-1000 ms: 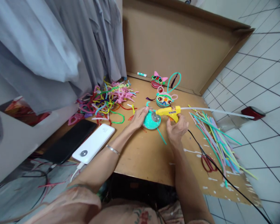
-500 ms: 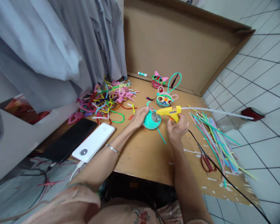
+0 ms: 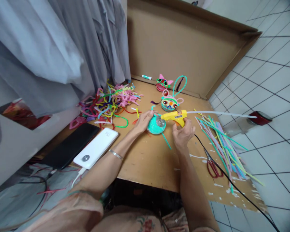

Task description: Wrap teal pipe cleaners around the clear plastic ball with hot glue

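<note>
My left hand (image 3: 144,121) grips the left side of a round turquoise craft piece (image 3: 155,126), wound with pipe cleaner and grey in its upper right part. A loose turquoise end sticks out below it towards me. In my right hand (image 3: 184,132) is a yellow hot glue gun (image 3: 175,116), its nozzle against or just over the grey part; which one I cannot tell. A long clear glue stick (image 3: 222,114) trails from the gun's back to the right. Behind the piece stands a finished-looking animal face (image 3: 169,103) with pink ears and a turquoise loop.
Tangled pipe cleaners (image 3: 116,96) are heaped at the left; straight ones (image 3: 223,145) lie at the right beside red-handled scissors (image 3: 213,168). A power bank (image 3: 96,148) and a black phone (image 3: 71,146) rest front left. A black cord (image 3: 234,185) crosses the right side. Cardboard (image 3: 183,48) stands behind.
The view has shifted very slightly. Both hands, the turquoise piece and the glue gun keep nearly the same positions relative to each other.
</note>
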The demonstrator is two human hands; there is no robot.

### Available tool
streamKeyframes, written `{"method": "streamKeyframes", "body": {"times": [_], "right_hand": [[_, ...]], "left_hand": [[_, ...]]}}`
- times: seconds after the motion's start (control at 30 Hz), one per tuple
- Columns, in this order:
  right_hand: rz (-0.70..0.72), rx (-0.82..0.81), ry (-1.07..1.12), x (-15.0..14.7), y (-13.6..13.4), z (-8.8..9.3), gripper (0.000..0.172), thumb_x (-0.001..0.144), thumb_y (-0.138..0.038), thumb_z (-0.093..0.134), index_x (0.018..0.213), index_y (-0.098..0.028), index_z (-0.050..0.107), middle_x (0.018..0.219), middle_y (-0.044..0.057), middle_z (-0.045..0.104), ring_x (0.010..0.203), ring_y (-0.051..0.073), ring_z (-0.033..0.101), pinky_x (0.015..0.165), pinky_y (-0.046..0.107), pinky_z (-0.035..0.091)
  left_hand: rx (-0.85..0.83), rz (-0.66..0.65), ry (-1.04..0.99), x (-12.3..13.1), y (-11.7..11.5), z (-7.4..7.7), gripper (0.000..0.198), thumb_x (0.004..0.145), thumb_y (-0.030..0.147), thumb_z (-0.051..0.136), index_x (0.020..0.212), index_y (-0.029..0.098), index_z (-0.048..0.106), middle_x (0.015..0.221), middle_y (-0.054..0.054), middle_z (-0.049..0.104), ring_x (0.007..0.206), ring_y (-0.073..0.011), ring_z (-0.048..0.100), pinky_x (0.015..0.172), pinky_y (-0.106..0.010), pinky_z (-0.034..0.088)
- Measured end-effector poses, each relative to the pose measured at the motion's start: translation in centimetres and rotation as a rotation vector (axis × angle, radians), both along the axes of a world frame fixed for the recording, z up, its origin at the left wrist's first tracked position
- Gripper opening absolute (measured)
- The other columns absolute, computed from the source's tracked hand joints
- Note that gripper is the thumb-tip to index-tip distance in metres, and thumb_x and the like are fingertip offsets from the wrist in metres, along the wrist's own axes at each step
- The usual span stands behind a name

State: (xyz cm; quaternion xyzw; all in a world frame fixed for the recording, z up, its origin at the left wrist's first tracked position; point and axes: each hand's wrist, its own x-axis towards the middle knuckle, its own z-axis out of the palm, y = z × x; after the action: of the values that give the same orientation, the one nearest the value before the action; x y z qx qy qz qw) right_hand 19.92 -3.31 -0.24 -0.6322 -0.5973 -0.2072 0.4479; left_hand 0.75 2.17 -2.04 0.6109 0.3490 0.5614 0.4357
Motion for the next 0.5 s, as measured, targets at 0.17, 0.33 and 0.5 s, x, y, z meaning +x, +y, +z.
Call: {"method": "streamKeyframes", "body": {"times": [0.17, 0.33, 0.5], "right_hand": [[-0.001, -0.015, 0.022, -0.07, 0.01, -0.07, 0.029, 0.081, -0.031, 0.049, 0.106, -0.018, 0.054, 0.097, 0.013, 0.068, 0.090, 0.028, 0.062, 0.076, 0.036, 0.037], [-0.002, -0.005, 0.009, 0.05, -0.01, -0.04, 0.026, 0.081, -0.031, 0.049, 0.104, -0.019, 0.054, 0.097, 0.012, 0.068, 0.087, 0.027, 0.062, 0.075, 0.036, 0.036], [0.018, -0.017, 0.018, 0.11, -0.05, 0.08, 0.027, 0.079, -0.031, 0.049, 0.104, -0.020, 0.052, 0.097, 0.011, 0.067, 0.088, 0.027, 0.061, 0.076, 0.035, 0.036]], "left_hand": [[0.005, -0.020, 0.011, -0.07, -0.02, 0.09, 0.066, 0.088, 0.074, 0.045, 0.092, 0.015, 0.076, 0.117, -0.011, 0.074, 0.110, -0.0267, 0.067, 0.097, -0.035, 0.050], [0.007, -0.030, 0.009, -0.09, -0.06, 0.04, 0.068, 0.088, 0.075, 0.045, 0.094, 0.014, 0.076, 0.119, -0.012, 0.073, 0.109, -0.0270, 0.067, 0.096, -0.035, 0.051], [-0.009, -0.034, -0.011, -0.06, -0.04, 0.07, 0.068, 0.086, 0.076, 0.046, 0.092, 0.015, 0.076, 0.119, -0.012, 0.073, 0.108, -0.0265, 0.068, 0.095, -0.035, 0.051]]}}
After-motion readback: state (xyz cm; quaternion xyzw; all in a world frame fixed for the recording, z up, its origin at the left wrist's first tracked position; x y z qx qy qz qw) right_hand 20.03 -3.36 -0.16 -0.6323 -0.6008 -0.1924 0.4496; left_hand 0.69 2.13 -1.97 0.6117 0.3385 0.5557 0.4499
